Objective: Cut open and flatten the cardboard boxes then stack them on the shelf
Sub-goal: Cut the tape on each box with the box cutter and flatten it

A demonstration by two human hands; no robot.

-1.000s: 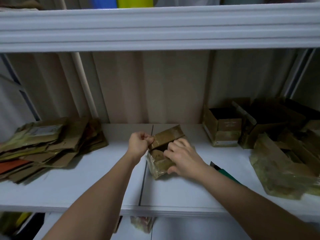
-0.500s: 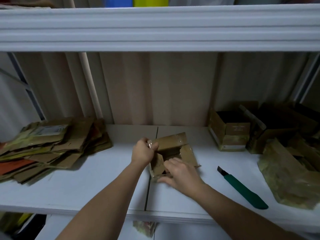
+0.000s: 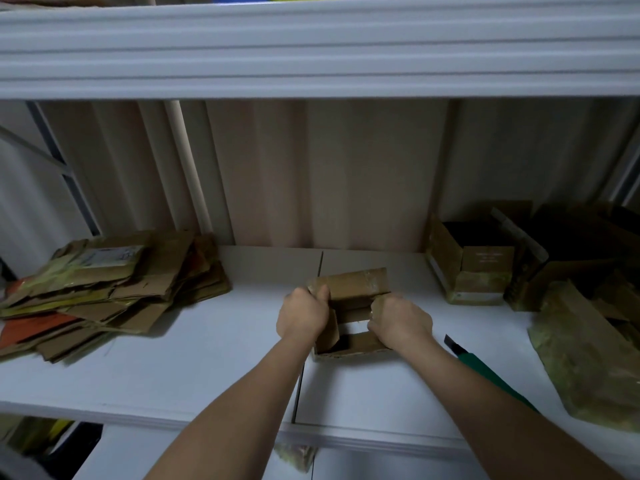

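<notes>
A small brown cardboard box stands on the white shelf at the middle, its top flaps spread and its inside showing. My left hand grips the box's left flap, thumb on top. On the opposite side my right hand grips the right flap. A green-handled cutter lies on the shelf just right of my right forearm, touched by neither hand.
A stack of flattened cardboard lies at the shelf's left. Several uncut boxes and crumpled tape-covered cardboard crowd the right end. An upper shelf board overhangs closely.
Both hands have shifted onto opposite flaps and pulled them apart, so the box's top now gapes. The view has shifted, so the cutter now sits nearer my right forearm.
</notes>
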